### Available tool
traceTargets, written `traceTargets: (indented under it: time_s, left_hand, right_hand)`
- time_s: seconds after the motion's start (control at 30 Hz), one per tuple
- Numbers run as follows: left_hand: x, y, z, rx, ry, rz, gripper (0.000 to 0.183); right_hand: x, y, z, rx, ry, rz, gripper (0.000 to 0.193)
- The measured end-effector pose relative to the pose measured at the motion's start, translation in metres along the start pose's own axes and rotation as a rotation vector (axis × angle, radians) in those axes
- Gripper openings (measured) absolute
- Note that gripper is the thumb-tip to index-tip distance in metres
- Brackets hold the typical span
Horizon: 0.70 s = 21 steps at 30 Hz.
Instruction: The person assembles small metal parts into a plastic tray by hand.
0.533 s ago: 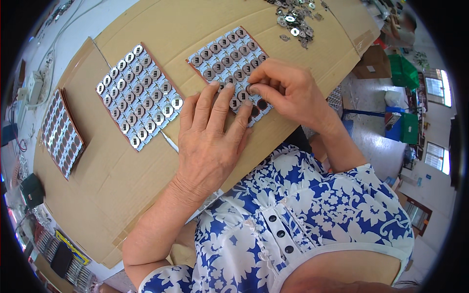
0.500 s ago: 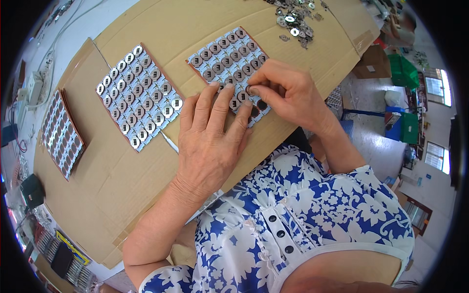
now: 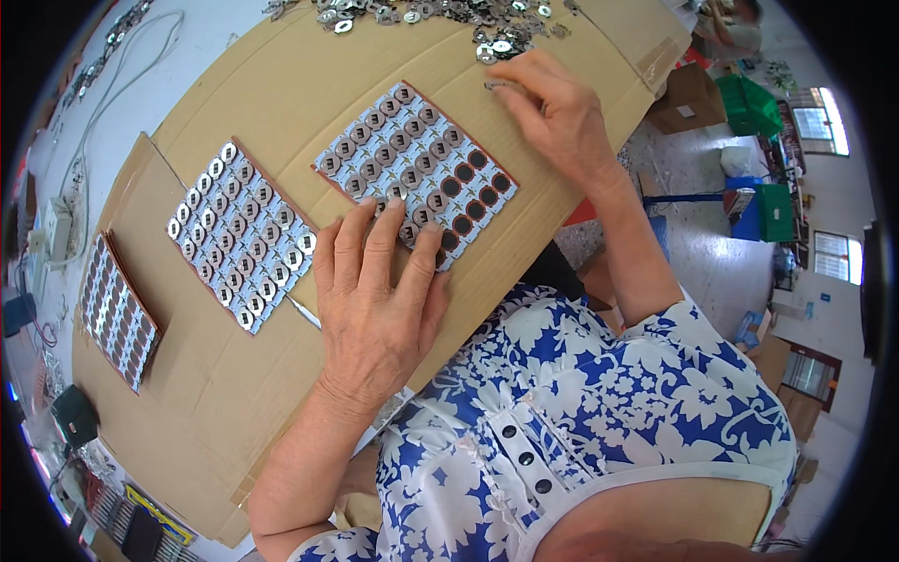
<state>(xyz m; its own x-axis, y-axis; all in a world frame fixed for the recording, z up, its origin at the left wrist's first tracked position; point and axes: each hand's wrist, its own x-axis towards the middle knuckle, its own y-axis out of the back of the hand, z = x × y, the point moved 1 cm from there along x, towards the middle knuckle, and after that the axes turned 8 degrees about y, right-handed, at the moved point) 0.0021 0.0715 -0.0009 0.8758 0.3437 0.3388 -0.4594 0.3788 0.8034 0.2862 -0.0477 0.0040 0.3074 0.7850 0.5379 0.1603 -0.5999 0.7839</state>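
A circuit board panel (image 3: 375,169) lies before me, with rows of round metal clips on much of it and bare dark circles along its right side. My left hand (image 3: 379,272) rests with its fingers apart over the panel's near edge, hiding some of the clips there. Off the panel's upper right, my right hand (image 3: 562,112) is closed in a pinch. A small metal clip (image 3: 493,85) shows at its fingertips. Just beyond these fingers is a loose pile of metal clips (image 3: 496,45).
A second panel (image 3: 245,234) bearing clips lies to the left. Farther left is a stack of panels (image 3: 122,309) with dark circles. Cardboard (image 3: 206,403) covers the table. A thin pale tool (image 3: 302,312) pokes out beside my left hand. Green crates (image 3: 749,105) stand at the right.
My right hand has moved off the panel, away from me towards the clip pile, uncovering dark circles. My left hand stays on the panel. The whole view has shifted somewhat.
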Motion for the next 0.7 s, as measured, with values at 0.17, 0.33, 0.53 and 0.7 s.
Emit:
traceTargets:
  time_s: [0.17,0.33,0.53,0.7]
  left_hand:
    - [-0.002,0.0,-0.002,-0.001,0.008,-0.007,0.054]
    - [-0.001,0.0,-0.002,-0.001,-0.006,0.0,0.055]
    - [-0.002,0.001,-0.002,-0.006,0.008,-0.01,0.056]
    - [-0.003,-0.001,-0.002,-0.004,0.006,0.0,0.056]
  right_hand:
    - [0.001,-0.01,-0.001,-0.086,0.038,-0.086,0.013]
    - [0.001,-0.009,-0.004,-0.106,0.055,-0.09,0.012]
    - [-0.013,-0.003,-0.057,0.839,-0.371,-0.264,0.009]
    - [-0.014,0.0,-0.064,0.524,-0.116,-0.273,0.013]
